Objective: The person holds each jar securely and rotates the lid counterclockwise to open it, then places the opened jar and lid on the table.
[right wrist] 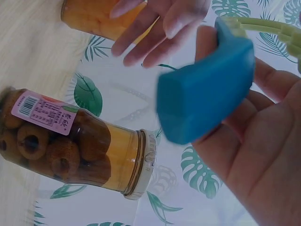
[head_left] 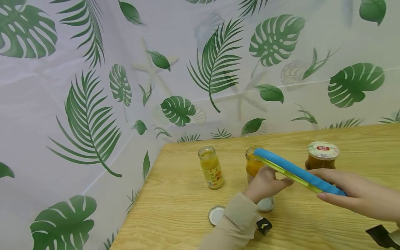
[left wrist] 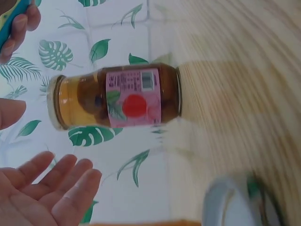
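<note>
My right hand (head_left: 353, 194) grips a blue and yellow-green jar opener (head_left: 300, 172), whose ribbed yellow-green inner edge shows in the right wrist view. Just beyond that hand stands a sealed jar of dark fruit (right wrist: 61, 139) with a pink label and a white lid (head_left: 323, 150). My left hand (left wrist: 51, 193) holds nothing, its fingers loosely extended toward the sealed jar in the left wrist view. From the head it overlaps an uncovered jar of orange fruit (head_left: 253, 165), partly hiding it.
An uncovered jar with yellow contents (head_left: 211, 170) stands upright on the left of the wooden table (head_left: 175, 208). Near the left sleeve lies a loose lid (head_left: 216, 215). A second whitish lid (head_left: 266, 205) shows beside the left wrist. Leaf-patterned sheeting (head_left: 231, 86) rises behind the table.
</note>
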Demonstrator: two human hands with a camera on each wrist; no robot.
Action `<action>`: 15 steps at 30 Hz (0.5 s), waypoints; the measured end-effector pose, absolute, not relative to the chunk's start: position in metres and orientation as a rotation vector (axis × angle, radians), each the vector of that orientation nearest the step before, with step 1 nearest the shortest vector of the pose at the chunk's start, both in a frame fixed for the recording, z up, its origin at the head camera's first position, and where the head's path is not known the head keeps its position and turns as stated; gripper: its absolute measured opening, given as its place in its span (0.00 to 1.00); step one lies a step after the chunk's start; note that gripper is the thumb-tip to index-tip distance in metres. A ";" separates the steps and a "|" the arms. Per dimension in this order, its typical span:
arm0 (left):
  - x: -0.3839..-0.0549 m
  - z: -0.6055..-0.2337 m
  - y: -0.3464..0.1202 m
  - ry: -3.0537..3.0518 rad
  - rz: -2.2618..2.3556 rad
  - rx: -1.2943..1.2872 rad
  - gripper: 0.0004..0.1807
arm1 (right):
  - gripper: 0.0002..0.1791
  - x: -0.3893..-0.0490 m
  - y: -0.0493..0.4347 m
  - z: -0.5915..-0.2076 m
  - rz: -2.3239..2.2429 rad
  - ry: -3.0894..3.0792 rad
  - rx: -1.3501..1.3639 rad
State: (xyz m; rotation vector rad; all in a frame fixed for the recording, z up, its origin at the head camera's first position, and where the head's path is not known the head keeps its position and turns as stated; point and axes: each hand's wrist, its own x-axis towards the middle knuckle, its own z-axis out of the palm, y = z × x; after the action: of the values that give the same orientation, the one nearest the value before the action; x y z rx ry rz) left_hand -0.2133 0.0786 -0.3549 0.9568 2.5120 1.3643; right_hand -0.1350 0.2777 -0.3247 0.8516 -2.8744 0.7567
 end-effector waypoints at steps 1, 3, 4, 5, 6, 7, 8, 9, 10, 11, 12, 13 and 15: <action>-0.214 -0.356 0.084 2.510 1.385 0.980 0.17 | 0.22 -0.135 0.277 -0.324 0.782 -2.875 0.859; -0.215 -0.357 0.094 2.494 1.416 1.034 0.21 | 0.21 -0.134 0.277 -0.322 0.804 -2.869 0.871; -0.216 -0.359 0.099 2.473 1.430 1.080 0.25 | 0.21 -0.133 0.277 -0.321 0.805 -2.853 0.877; -0.217 -0.360 0.104 2.464 1.442 1.109 0.27 | 0.20 -0.133 0.277 -0.321 0.800 -2.835 0.886; -0.216 -0.362 0.109 2.454 1.450 1.079 0.28 | 0.20 -0.133 0.276 -0.320 0.792 -2.826 0.894; -0.216 -0.364 0.114 2.452 1.445 1.039 0.30 | 0.19 -0.132 0.276 -0.320 0.796 -2.811 0.902; -0.215 -0.365 0.119 2.484 1.405 0.990 0.31 | 0.19 -0.131 0.276 -0.320 0.795 -2.795 0.897; -0.215 -0.366 0.123 2.515 1.372 0.951 0.32 | 0.19 -0.131 0.276 -0.320 0.799 -2.781 0.899; -0.214 -0.368 0.128 2.539 1.347 0.912 0.32 | 0.20 -0.131 0.276 -0.321 0.809 -2.771 0.902; -0.213 -0.368 0.133 2.565 1.328 0.875 0.32 | 0.20 -0.131 0.277 -0.321 0.814 -2.769 0.906; -0.213 -0.369 0.138 2.599 1.299 0.855 0.32 | 0.21 -0.131 0.277 -0.321 0.828 -2.767 0.900; -0.212 -0.370 0.142 2.638 1.266 0.844 0.32 | 0.22 -0.130 0.277 -0.321 0.831 -2.760 0.895; -0.213 -0.370 0.150 2.711 1.220 0.817 0.32 | 0.25 -0.131 0.277 -0.322 0.802 -2.743 0.894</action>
State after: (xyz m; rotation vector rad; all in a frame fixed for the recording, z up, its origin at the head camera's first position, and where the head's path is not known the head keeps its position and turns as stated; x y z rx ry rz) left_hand -0.2131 0.1498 -0.3702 0.8166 2.7106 1.2205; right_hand -0.1306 0.2772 -0.3218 0.8939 -2.7428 0.8021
